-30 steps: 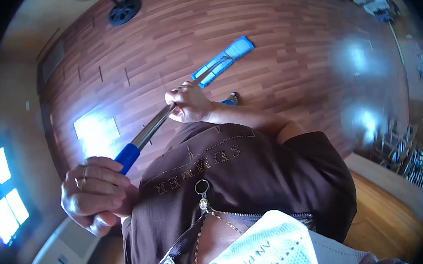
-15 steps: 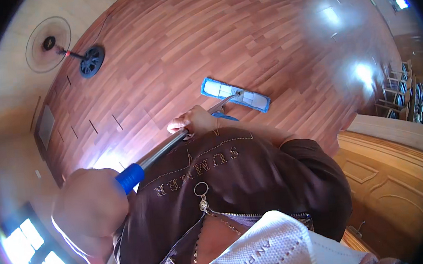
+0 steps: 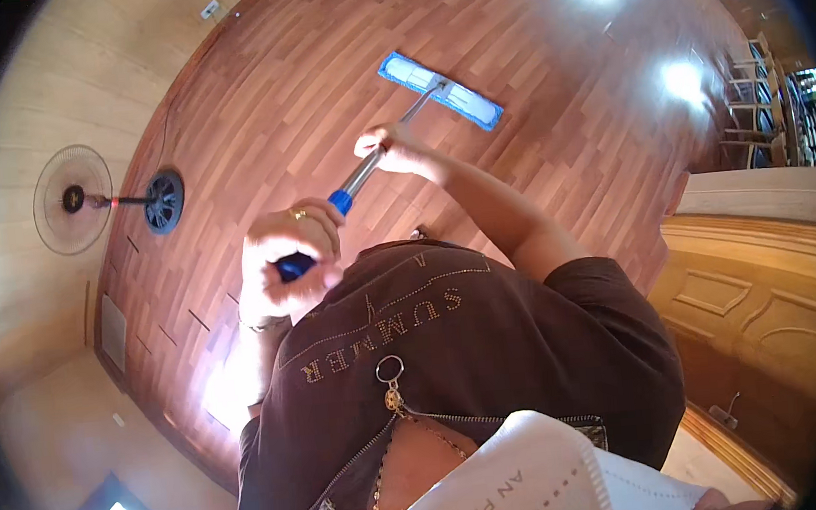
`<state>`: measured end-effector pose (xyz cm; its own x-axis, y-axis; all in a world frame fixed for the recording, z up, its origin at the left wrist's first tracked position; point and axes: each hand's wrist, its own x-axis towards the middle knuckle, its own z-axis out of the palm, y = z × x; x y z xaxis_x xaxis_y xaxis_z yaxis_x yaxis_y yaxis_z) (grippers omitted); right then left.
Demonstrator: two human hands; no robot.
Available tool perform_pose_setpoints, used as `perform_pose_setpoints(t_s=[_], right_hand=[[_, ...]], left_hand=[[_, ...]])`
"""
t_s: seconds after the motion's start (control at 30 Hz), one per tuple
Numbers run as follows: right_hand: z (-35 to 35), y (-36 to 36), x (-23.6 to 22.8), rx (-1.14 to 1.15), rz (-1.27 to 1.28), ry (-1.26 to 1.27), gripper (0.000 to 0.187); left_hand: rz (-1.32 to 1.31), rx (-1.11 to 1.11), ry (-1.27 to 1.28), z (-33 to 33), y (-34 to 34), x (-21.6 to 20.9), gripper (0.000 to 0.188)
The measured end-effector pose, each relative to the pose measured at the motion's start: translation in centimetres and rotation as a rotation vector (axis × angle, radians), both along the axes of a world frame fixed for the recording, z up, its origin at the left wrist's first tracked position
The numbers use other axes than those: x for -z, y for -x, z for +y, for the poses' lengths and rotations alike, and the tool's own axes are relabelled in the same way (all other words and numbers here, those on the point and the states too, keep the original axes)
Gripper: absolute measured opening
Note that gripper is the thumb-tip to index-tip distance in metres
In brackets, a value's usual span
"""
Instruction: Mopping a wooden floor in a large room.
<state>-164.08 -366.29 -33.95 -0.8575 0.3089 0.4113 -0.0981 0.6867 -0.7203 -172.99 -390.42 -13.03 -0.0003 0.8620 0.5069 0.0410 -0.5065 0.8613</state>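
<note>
A flat mop with a blue-fringed, pale rectangular head [image 3: 470,103] lies on the wooden floor ahead of me. Its metal pole [image 3: 360,174] slants back toward my body. Around the blue grip [image 3: 340,201] at the near end, my left hand [image 3: 283,255] is closed, a gold ring on one finger. Farther down the pole, my right hand [image 3: 398,150] wraps the metal with that arm stretched forward. Both hands are in front of my brown shirt, and the mop head is well beyond them.
On the left a standing fan [image 3: 73,200] rests on a round black base [image 3: 164,201] near the wall. Wooden furniture with carved panels [image 3: 718,293] stands close on my right. Chairs [image 3: 750,99] line the far right. Light glares off the plank floor [image 3: 299,91].
Both hands have pushed forward, away from my body, and the mop head has slid farther out across the floor. My left hand has come from beside my shoulder to in front of me.
</note>
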Motion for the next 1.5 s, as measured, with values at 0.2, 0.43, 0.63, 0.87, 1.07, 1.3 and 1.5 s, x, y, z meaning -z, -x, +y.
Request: perform_pose_setpoints(t_s=[0.2,0.43,0.63,0.87,1.07,1.3,1.5], right_hand=[[1.4,1.3,-0.2,0.203,-0.003,-0.056,0.008],[3.8,-0.3,-5.5,0.152,0.117,0.159,0.012],[11.4,-0.3,-11.1,0.235,0.053,0.029,0.016],[25.0,2.3,-9.0,0.487,0.053,-0.008,0.008],[33.5,2.3,-7.4,0.818,-0.016,-0.038,0.020],[34.6,1.6,-9.4,0.773,-0.071,0.085,0.037],[34.6,10.7,-13.9,0.904,-0.010,0.076,0.027]], left_hand=[[-0.025,0.038,0.016,3.5,2.2,-1.7,0.013],[0.230,0.789,-0.313,13.8,4.8,-11.9,0.041],[0.132,0.875,-0.414,23.3,5.2,-14.6,0.036],[0.018,0.558,-0.241,35.2,9.2,-11.9,0.021],[0.143,0.387,-0.127,43.4,10.5,-9.3,0.019],[0.416,0.795,-0.275,47.7,11.9,-14.3,0.020],[0.440,1.131,-0.393,52.6,18.6,-18.3,0.027]])
